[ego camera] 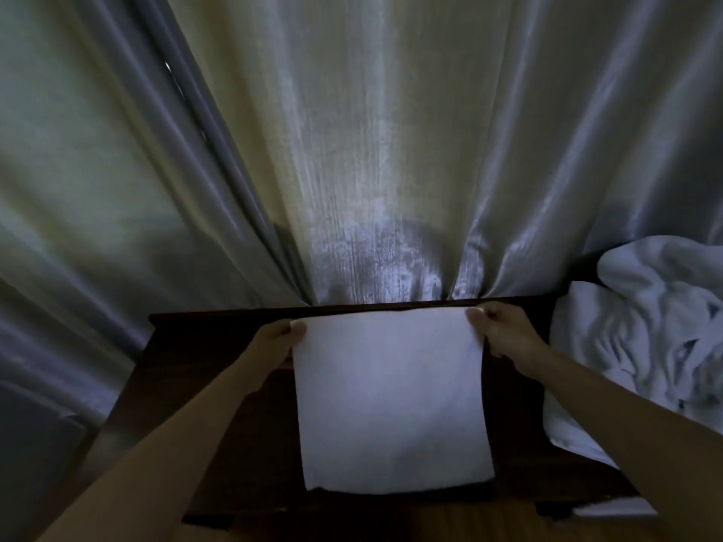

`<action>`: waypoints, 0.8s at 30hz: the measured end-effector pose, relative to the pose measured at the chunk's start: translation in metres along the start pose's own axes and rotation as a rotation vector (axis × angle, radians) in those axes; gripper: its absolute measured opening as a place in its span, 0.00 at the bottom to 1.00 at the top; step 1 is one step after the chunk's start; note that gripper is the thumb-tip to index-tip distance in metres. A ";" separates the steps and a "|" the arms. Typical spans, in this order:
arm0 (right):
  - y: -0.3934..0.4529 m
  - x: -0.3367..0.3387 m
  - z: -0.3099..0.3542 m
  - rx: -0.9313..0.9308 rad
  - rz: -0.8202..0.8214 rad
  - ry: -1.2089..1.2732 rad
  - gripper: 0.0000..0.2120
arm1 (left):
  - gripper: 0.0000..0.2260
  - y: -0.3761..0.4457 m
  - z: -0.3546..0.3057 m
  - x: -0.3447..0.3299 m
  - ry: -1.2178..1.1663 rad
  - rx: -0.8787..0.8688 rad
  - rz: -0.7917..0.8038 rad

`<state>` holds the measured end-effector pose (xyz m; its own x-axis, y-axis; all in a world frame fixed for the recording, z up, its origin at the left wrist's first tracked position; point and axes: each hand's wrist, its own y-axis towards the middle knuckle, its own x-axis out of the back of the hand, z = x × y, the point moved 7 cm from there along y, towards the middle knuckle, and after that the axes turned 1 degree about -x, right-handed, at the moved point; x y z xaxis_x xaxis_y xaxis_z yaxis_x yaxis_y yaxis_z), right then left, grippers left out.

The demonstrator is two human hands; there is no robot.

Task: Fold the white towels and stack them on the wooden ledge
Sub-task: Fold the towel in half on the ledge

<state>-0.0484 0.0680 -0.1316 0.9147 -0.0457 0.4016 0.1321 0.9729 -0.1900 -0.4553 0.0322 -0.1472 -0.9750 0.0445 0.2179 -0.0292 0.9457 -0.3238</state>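
Forearms reach forward together; your left hand [282,337] pinches the far left corner of the white towel [391,400], your right hand [499,330] the far right corner. It lies flat on the wooden ledge [219,330], beside the crumpled towels [641,338].

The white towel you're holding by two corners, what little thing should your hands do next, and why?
Probably bring the far edge toward you to fold the white towel in half. It lies flat on the wooden ledge, the left hand and right hand already pinch its far corners, and a crumpled pile of towels waits beside it.
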 end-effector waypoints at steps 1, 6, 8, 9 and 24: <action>0.017 -0.003 -0.007 -0.017 -0.037 0.031 0.15 | 0.12 0.018 0.003 -0.003 -0.019 -0.003 -0.029; 0.082 -0.039 -0.069 -0.158 -0.061 0.039 0.11 | 0.16 0.095 0.046 -0.028 0.116 0.044 -0.036; 0.098 -0.058 -0.099 -0.243 -0.038 0.016 0.10 | 0.16 0.117 0.064 -0.036 0.205 0.065 -0.063; 0.103 -0.066 -0.111 -0.287 -0.035 0.009 0.11 | 0.15 0.126 0.073 -0.040 0.221 0.070 -0.074; 0.120 -0.092 -0.135 -0.575 -0.050 0.369 0.12 | 0.16 0.149 0.100 -0.041 0.155 0.050 -0.186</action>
<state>-0.0657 0.1583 -0.3120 0.9589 -0.2613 0.1105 0.2667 0.6973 -0.6653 -0.4414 0.1395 -0.2965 -0.9064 -0.0764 0.4154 -0.2197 0.9253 -0.3091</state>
